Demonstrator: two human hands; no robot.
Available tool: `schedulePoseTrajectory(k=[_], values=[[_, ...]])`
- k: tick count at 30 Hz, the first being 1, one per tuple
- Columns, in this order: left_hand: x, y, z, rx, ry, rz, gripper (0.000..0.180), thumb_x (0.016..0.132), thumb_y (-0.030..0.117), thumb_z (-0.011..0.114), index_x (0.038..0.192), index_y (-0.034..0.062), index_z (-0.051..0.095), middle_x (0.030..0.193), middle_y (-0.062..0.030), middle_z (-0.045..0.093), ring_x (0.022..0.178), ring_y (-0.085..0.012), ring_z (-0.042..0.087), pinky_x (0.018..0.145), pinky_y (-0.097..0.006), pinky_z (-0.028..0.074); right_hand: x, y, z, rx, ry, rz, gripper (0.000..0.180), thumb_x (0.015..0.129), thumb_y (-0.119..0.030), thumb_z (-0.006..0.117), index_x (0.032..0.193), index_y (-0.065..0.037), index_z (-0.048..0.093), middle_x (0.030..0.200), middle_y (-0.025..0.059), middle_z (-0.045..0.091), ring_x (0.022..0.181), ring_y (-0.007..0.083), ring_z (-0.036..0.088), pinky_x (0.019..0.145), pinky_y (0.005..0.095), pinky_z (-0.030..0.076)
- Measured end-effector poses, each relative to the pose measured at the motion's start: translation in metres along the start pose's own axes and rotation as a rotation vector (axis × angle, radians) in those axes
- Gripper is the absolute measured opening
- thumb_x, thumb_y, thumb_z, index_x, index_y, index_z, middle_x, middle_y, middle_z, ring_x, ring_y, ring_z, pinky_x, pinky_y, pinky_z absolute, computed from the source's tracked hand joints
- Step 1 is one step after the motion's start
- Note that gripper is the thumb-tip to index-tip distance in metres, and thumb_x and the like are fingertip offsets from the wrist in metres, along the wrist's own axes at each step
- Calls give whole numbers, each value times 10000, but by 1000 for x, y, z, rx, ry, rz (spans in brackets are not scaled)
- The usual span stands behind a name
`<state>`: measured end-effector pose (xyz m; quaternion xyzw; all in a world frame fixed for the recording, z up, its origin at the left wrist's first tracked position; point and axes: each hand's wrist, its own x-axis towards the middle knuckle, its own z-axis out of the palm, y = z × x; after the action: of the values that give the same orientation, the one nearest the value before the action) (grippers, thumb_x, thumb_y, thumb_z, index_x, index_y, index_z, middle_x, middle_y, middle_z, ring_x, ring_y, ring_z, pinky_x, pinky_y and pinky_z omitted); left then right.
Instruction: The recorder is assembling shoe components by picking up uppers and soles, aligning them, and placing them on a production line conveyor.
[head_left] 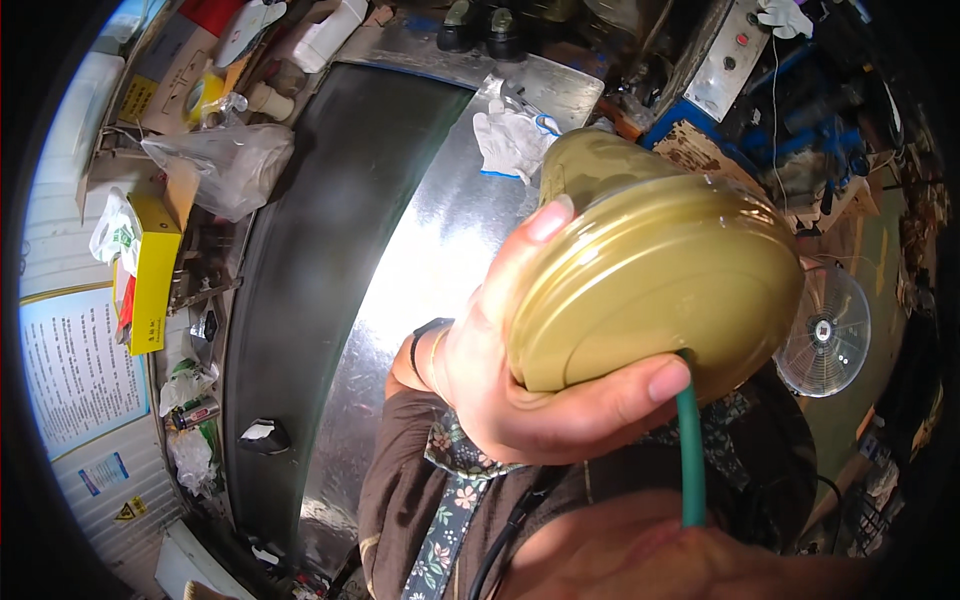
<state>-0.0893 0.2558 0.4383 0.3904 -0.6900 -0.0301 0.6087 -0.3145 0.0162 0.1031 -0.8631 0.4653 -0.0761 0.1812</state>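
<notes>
Glossy, domed gold shell (650, 285) (plastic, perhaps) sits clasped by left fingers (605, 398).

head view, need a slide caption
Left hand grips a gold object; right hand holds a green rod to it

Wht glove (508, 142) on metal tbl (425, 235), yel. box (155, 285) L, blk item (262, 440) unclear.

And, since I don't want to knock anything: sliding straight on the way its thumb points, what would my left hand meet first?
Probably the green rod or tube right beside your left thumb; depth is unclear, so they may already touch.
</notes>
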Motion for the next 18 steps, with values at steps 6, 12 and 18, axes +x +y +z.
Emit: schedulePoseTrajectory(k=[6,12,18], values=[[1,-3,-3,-15,12,-23,450,660,75,830,1074,153,671,1098,-180,656,992,-374,652,861,-493,514,1,0,0,-1,-6,-7,176,840,-219,584,920,-72,639,920,185,653,892,398,623,783,494,499],[1,-2,-6,-17,26,-38,476,661,76,829,1097,160,656,1096,-183,656,989,-381,650,861,-494,513,4,-4,4,3,-13,-20,176,837,-222,585,915,-75,641,918,183,655,892,397,625,784,494,499],[-1,-1,-8,2,48,-61,502,663,78,828,1120,167,642,1093,-186,656,986,-389,648,861,-495,512,11,-14,8,2,-23,-64,175,834,-225,587,910,-77,643,917,181,656,891,396,627,784,494,499]])
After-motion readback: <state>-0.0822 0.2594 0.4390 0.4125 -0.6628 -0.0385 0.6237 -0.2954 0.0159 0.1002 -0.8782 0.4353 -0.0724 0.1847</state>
